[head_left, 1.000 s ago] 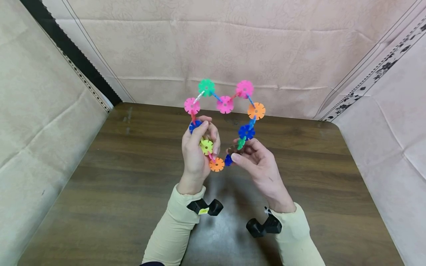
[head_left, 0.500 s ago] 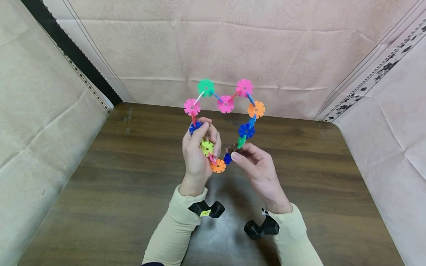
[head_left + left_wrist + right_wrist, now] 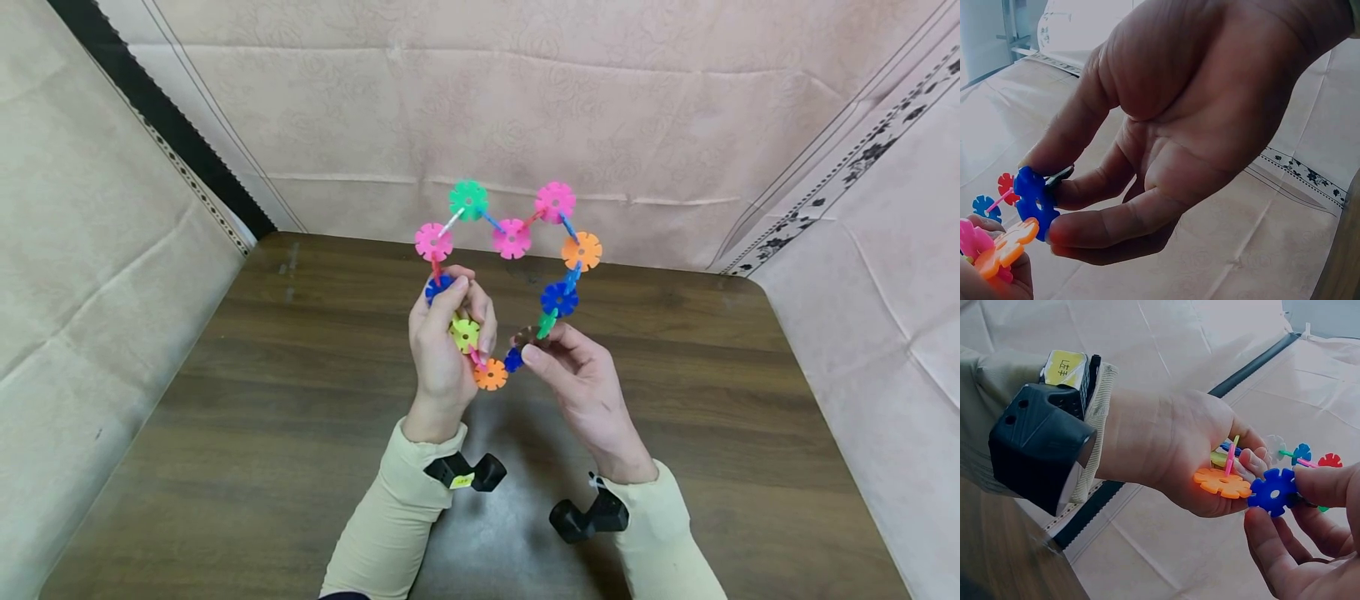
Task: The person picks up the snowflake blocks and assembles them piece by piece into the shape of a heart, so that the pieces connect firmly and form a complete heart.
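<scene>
A loop of colourful notched plastic snowflake discs, joined edge to edge, is held up above the table. My left hand [image 3: 446, 350] grips its left side, around the blue disc [image 3: 437, 289] and the yellow disc [image 3: 465, 335]. Below those fingers hangs an orange disc [image 3: 491, 375]. With thumb and fingers my right hand [image 3: 588, 387] pinches the lower right part, at a dark brown disc [image 3: 527, 337] and a small blue disc [image 3: 1272, 492]. That blue disc's edge meets the orange disc's edge in the right wrist view. Green and pink discs form the top.
Beneath both hands lies a brown wood-grain table [image 3: 300, 417]. Pale patterned cloth [image 3: 480, 100] screens its back and sides. A black camera [image 3: 468, 471] is strapped to the left wrist, another camera [image 3: 588, 512] to the right.
My right hand has shifted slightly left, and its fingers sit lower on the brown disc. The blue disc has risen a little. My left hand keeps its grip, barely moving.
</scene>
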Action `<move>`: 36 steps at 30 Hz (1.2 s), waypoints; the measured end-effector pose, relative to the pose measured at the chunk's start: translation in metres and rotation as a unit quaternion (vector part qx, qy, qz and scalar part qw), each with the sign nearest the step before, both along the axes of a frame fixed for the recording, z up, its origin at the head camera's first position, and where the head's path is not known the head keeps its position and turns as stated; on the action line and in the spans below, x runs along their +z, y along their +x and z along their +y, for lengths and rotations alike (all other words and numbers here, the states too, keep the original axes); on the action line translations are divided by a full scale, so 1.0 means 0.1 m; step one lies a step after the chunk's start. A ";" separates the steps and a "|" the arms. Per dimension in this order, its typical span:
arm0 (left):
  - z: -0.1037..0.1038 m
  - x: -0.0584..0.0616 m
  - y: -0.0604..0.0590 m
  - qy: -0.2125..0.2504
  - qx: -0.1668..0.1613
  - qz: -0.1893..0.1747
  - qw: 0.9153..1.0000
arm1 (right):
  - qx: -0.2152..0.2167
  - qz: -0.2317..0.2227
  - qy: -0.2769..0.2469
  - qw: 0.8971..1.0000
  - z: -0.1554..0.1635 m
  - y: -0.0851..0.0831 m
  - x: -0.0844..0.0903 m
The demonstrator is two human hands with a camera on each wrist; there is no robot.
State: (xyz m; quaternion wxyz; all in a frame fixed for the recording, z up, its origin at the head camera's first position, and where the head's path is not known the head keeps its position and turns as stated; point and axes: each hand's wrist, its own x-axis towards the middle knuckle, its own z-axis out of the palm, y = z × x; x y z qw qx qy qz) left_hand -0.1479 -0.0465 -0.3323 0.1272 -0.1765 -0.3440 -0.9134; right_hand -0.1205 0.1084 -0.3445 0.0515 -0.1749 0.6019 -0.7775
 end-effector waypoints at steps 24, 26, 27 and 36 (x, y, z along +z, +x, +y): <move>0.03 0.02 0.03 0.017 0.056 0.031 0.998 | 0.016 0.011 -0.022 1.000 -0.03 0.01 -0.06; 0.04 0.01 0.03 0.022 0.063 0.035 0.997 | 0.010 0.011 -0.023 1.000 -0.03 0.01 -0.06; 0.05 0.01 0.03 0.025 0.066 0.036 0.997 | 0.005 0.012 -0.023 1.000 -0.04 0.01 -0.07; 0.05 0.01 0.03 0.053 0.090 0.037 0.994 | -0.011 -0.002 -0.031 0.999 -0.07 0.03 -0.07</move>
